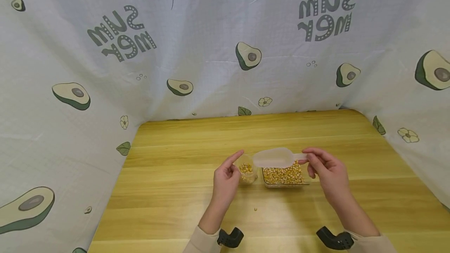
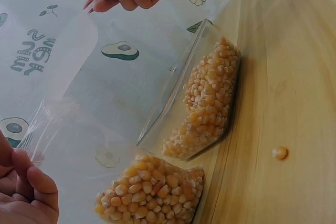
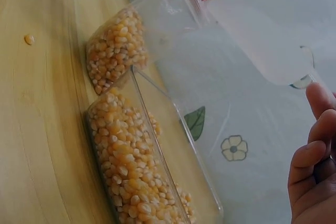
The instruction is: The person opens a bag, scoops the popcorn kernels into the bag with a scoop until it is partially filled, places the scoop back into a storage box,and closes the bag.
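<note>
My left hand (image 1: 226,179) pinches the upper edge of a clear plastic bag (image 1: 248,176), which stands on the table with corn kernels (image 2: 152,192) in its lower part. Held by its handle in my right hand (image 1: 328,171) is a whitish scoop (image 1: 275,157). Its front end is at the bag's mouth, and no kernels show in it. In the head view the scoop overlaps a clear rectangular container (image 1: 286,185), which stands just right of the bag. Plenty of corn kernels (image 3: 126,161) lie inside that container.
One loose kernel (image 1: 255,209) lies on the wooden table (image 1: 168,190), nearer to me than the bag and container. White cloth (image 1: 211,61) printed with avocados hangs behind the table and along both sides.
</note>
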The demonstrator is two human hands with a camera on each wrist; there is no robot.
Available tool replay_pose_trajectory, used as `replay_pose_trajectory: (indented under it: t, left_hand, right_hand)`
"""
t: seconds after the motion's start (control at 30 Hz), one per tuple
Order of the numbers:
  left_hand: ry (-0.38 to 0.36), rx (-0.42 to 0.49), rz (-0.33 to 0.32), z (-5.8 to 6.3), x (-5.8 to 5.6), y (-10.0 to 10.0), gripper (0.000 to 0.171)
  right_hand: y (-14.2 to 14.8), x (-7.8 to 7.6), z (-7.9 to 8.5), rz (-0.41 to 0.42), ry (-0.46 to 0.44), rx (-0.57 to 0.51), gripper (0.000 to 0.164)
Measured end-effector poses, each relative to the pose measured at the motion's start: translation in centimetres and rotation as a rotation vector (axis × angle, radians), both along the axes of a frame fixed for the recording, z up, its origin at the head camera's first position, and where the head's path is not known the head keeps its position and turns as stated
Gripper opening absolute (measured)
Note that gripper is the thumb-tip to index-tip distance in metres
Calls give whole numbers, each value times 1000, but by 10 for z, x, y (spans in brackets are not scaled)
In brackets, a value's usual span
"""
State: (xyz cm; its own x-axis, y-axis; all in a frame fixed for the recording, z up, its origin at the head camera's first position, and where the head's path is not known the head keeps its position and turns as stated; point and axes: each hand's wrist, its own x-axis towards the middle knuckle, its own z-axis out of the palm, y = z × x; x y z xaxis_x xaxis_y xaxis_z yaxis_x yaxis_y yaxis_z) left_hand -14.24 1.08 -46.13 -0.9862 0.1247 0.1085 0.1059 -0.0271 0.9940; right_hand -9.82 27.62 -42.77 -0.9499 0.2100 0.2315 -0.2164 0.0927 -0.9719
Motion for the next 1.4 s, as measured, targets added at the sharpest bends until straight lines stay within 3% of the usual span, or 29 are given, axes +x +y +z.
replay_pose_trajectory:
  t: [0.5,0.77,0.9,1.13,1.4]
  left_hand:
    - [-6,13,9,0,0,0,55]
    - [-5,6,5,1,0,-1,56]
    - [-3,6,-1,1,1,-1,56]
    - [-1,4,-3,0,1,-1,55]
    - [-5,3,-3,0,1,0,55]
  right_hand:
    - [12,3,-12,-75,31,-118,26]
    - [25,6,-22,-109,-49,-80,20]
    - [30,9,-27,-142,-112,23,17]
    - [33,11,-35,-255,-160,322,17]
    - [33,14,-38,-344,-111,442,17]
